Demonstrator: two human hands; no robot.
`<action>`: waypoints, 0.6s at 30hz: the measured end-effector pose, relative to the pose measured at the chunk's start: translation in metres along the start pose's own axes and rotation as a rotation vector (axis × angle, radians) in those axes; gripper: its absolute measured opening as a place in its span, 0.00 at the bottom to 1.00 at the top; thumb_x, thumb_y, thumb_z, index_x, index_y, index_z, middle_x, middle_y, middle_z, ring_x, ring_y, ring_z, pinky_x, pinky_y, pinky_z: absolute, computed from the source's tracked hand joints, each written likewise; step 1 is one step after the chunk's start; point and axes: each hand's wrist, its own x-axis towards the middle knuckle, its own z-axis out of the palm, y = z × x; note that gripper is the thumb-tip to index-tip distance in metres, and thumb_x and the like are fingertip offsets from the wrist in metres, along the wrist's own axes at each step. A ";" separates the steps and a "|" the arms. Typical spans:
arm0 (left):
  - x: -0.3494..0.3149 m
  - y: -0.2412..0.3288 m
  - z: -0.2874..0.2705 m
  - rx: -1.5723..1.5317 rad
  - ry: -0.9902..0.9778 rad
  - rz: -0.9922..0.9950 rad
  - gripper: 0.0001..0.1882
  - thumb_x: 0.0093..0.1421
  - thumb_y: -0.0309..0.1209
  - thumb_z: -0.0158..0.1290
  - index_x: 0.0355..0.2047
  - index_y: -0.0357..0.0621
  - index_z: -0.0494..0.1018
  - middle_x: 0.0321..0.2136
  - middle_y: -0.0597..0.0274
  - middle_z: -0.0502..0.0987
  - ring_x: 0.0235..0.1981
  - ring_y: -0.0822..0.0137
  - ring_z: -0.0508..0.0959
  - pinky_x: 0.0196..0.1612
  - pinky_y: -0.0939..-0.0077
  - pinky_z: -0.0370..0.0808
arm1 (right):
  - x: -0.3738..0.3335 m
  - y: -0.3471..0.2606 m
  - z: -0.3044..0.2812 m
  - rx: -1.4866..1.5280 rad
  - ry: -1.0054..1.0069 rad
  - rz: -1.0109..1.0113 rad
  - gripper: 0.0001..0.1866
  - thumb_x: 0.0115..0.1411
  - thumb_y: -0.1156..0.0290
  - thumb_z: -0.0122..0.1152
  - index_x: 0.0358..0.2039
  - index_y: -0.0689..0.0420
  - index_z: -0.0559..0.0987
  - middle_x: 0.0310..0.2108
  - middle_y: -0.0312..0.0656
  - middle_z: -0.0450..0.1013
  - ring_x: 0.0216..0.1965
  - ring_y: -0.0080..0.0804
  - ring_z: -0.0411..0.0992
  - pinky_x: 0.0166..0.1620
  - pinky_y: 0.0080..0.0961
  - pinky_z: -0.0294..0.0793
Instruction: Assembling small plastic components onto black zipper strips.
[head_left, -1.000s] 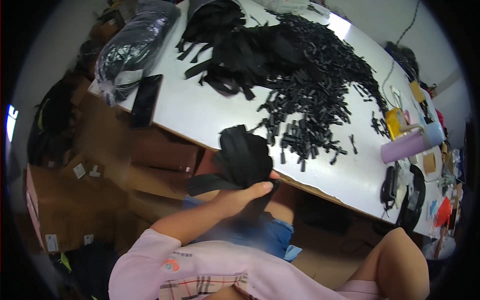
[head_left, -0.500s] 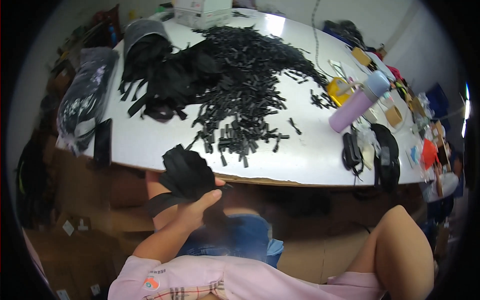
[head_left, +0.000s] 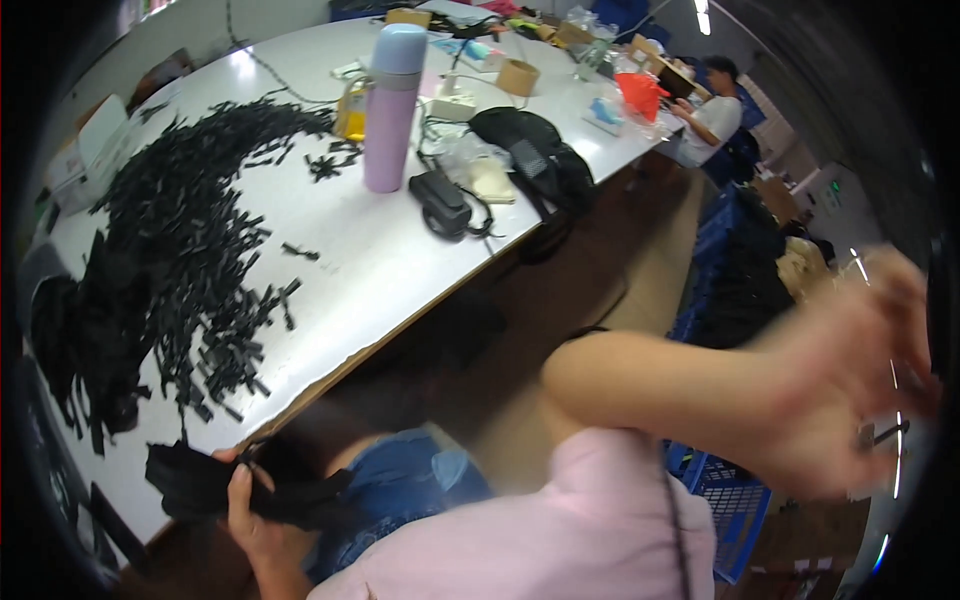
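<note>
My left hand (head_left: pixel 242 500) is closed around a bundle of black fabric strips (head_left: pixel 190 480), just off the table's near edge at the lower left. The bundle's loose ends trail over my lap. Out at the far right, my right hand (head_left: pixel 850 390) is raised beside me, well away from the table. Motion smears its fingers, and a small dark thing by them is too blurred to name. A large heap of short black pieces (head_left: pixel 190 230) covers the table's left part. Wider black strips (head_left: pixel 90 340) lie piled at its left end.
On the white table (head_left: pixel 330 270) stand a lilac bottle (head_left: pixel 388 130), a black device with a cord (head_left: pixel 440 203), a black bag (head_left: pixel 545 165) and a tape roll (head_left: pixel 517 77). Blue crates (head_left: pixel 730 510) are at my right. Another person (head_left: pixel 715 120) sits beyond the table's far end.
My view has swung to the right, so the table now sits further left. My right arm has swung out to the right. My left hand keeps hold of the strips.
</note>
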 end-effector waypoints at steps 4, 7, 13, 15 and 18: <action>0.008 -0.006 -0.030 -0.057 -0.050 -0.058 0.17 0.53 0.25 0.43 0.45 0.41 0.60 0.32 0.62 0.68 0.28 0.76 0.67 0.30 0.88 0.61 | -0.138 0.030 -0.028 -0.135 0.009 1.138 0.11 0.55 0.69 0.44 0.27 0.63 0.72 0.24 0.43 0.67 0.28 0.23 0.65 0.32 0.18 0.65; 0.015 -0.013 -0.035 -0.020 0.013 -0.039 0.15 0.54 0.25 0.43 0.43 0.40 0.61 0.30 0.62 0.68 0.29 0.76 0.66 0.31 0.89 0.62 | -0.216 0.022 -0.017 -0.077 -0.016 1.535 0.06 0.53 0.74 0.48 0.27 0.62 0.73 0.24 0.36 0.69 0.25 0.16 0.64 0.29 0.12 0.64; 0.029 -0.026 -0.019 -0.078 -0.200 -0.321 0.18 0.58 0.35 0.39 0.46 0.38 0.59 0.37 0.54 0.67 0.38 0.67 0.68 0.44 0.78 0.63 | -0.256 -0.003 0.020 -0.200 -0.446 1.508 0.10 0.45 0.66 0.57 0.24 0.60 0.71 0.17 0.40 0.66 0.17 0.31 0.67 0.20 0.22 0.65; 0.028 -0.034 -0.017 0.062 -0.226 -0.312 0.21 0.58 0.39 0.39 0.47 0.38 0.60 0.40 0.51 0.66 0.42 0.65 0.68 0.47 0.77 0.62 | -0.259 -0.004 0.026 -0.202 -0.405 1.443 0.11 0.45 0.66 0.57 0.21 0.61 0.70 0.15 0.41 0.65 0.17 0.33 0.67 0.20 0.22 0.65; 0.028 -0.045 -0.017 0.280 -0.062 -0.228 0.22 0.57 0.41 0.40 0.47 0.39 0.60 0.40 0.52 0.67 0.41 0.67 0.68 0.46 0.78 0.63 | -0.265 -0.003 0.032 -0.225 -0.312 1.415 0.10 0.46 0.68 0.56 0.20 0.61 0.69 0.16 0.42 0.65 0.16 0.34 0.66 0.20 0.22 0.64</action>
